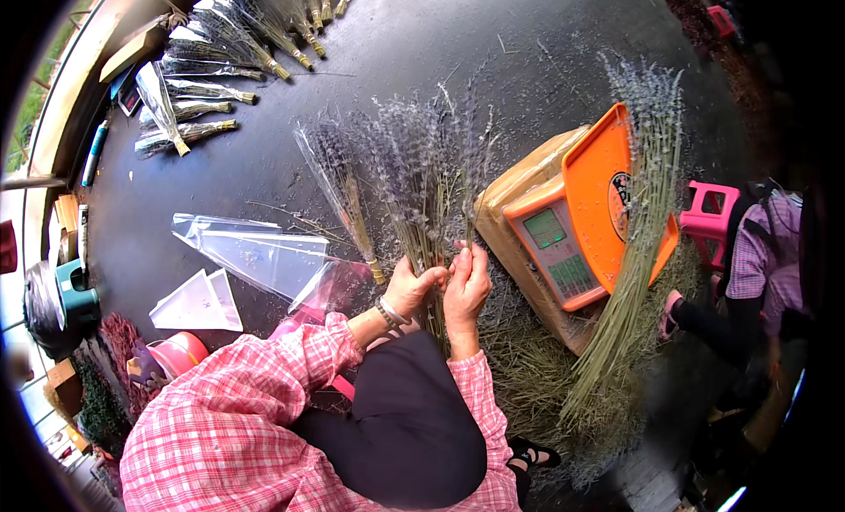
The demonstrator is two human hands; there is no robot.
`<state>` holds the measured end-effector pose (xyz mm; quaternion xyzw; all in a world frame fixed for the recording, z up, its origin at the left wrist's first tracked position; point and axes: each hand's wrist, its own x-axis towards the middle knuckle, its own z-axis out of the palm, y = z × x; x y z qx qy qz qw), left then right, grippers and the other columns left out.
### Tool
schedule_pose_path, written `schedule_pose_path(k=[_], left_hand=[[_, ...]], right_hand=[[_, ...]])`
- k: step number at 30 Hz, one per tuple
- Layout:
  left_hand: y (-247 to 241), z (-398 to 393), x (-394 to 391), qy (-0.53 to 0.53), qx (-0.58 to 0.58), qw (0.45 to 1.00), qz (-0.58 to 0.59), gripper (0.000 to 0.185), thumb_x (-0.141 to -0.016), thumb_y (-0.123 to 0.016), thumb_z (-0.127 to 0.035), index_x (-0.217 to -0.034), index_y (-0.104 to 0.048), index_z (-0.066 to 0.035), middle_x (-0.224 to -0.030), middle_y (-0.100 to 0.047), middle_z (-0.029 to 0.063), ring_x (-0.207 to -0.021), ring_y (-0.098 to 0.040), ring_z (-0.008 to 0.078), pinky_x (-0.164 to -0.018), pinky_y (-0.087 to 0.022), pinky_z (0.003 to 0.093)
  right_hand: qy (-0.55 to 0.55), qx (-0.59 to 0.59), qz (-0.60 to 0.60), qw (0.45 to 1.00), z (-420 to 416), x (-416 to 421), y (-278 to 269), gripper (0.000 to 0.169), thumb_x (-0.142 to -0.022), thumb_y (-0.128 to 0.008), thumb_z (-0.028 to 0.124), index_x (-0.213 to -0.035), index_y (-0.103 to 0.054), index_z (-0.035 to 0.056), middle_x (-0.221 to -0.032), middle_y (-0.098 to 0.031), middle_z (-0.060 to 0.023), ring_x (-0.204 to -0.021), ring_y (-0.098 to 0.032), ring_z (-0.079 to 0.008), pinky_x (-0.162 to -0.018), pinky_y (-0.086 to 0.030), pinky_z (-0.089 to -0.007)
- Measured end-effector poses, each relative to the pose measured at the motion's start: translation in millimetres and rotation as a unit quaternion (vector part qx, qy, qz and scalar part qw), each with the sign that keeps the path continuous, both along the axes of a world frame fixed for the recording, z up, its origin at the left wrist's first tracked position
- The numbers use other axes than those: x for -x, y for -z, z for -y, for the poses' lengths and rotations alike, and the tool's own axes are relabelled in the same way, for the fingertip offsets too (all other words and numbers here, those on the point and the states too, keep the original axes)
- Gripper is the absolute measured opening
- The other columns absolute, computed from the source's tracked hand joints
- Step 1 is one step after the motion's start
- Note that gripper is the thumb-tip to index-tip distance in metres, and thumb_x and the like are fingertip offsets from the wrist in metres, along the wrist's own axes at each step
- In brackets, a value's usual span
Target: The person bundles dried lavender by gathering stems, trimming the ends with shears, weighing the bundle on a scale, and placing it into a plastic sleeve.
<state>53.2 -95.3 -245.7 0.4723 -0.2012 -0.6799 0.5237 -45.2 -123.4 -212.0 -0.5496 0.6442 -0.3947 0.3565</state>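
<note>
My left hand (412, 287) is closed around the stems of a bunch of dried lavender (409, 162), whose flower heads point away from me. Close beside it, my right hand (467, 277) pinches a few thinner lavender stems (472, 182) between thumb and fingers. A wrapped lavender bundle in a clear sleeve (343, 195) lies just left of the bunch. To the right, a digital scale (558, 248) with an orange pan (597, 175) rests on a cardboard box (518, 182). A long loose sheaf of lavender (634, 234) lies across the pan.
Clear plastic sleeves (264, 248) and white paper pieces (198, 304) lie on the dark floor (264, 175) at left. Several wrapped bundles (231, 36) lie at upper left. Cut stems (535, 373) cover the floor at right, near a pink stool (709, 215) and another person (759, 261).
</note>
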Motion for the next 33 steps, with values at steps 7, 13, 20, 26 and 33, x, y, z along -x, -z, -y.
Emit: schedule_pose_path(k=[7,13,20,26,33], left_hand=[[-39,-14,16,0.058,0.073,0.993,-0.078,0.033,-0.077,-0.072,-0.017,-0.101,-0.055,-0.003,-0.088,-0.059,0.0006,-0.08,-0.055,0.0083,-0.071,-0.047,0.024],[-93,-20,24,0.094,0.074,0.987,-0.109,0.02,-0.084,-0.064,-0.017,-0.098,-0.056,-0.004,-0.086,-0.059,-0.0002,-0.076,-0.054,0.0069,-0.066,-0.046,0.0232],[-118,-28,30,0.114,0.11,0.985,-0.071,0.018,-0.089,-0.059,-0.02,-0.096,-0.056,-0.003,-0.08,-0.061,0.0012,-0.07,-0.055,0.0076,-0.061,-0.047,0.024],[-144,-36,35,0.23,0.202,0.95,-0.066,0.021,-0.092,-0.051,-0.018,-0.083,-0.059,0.0,-0.072,-0.062,0.004,-0.065,-0.058,0.0108,-0.061,-0.047,0.0257],[-143,-40,41,0.277,0.246,0.929,-0.03,0.017,-0.089,-0.056,-0.017,-0.082,-0.058,-0.002,-0.073,-0.062,0.0042,-0.068,-0.059,0.0115,-0.063,-0.048,0.0269]], right_hand=[[-0.038,0.177,-0.166,0.969,-40,13,-53,0.014,-0.086,-0.051,0.009,-0.096,-0.057,0.0003,-0.088,-0.055,-0.0164,-0.074,-0.055,-0.0347,-0.066,-0.046,-0.0387],[-0.048,0.223,-0.305,0.924,-61,25,-97,0.023,-0.084,-0.053,0.015,-0.105,-0.06,0.007,-0.099,-0.057,-0.0072,-0.088,-0.053,-0.0278,-0.08,-0.04,-0.0404],[-0.102,0.239,-0.334,0.906,-68,47,-169,0.014,-0.079,-0.057,0.012,-0.089,-0.061,0.0042,-0.084,-0.06,-0.0091,-0.076,-0.056,-0.0279,-0.068,-0.044,-0.0372],[0.001,0.262,-0.173,0.95,-44,44,-244,0.011,-0.08,-0.065,0.008,-0.089,-0.061,0.0014,-0.073,-0.057,-0.0092,-0.063,-0.056,-0.0202,-0.057,-0.044,-0.0301],[0.019,0.163,-0.095,0.982,-30,58,-245,0.018,-0.08,-0.066,0.016,-0.089,-0.061,0.0015,-0.077,-0.063,-0.012,-0.068,-0.062,-0.0234,-0.061,-0.047,-0.0321]])
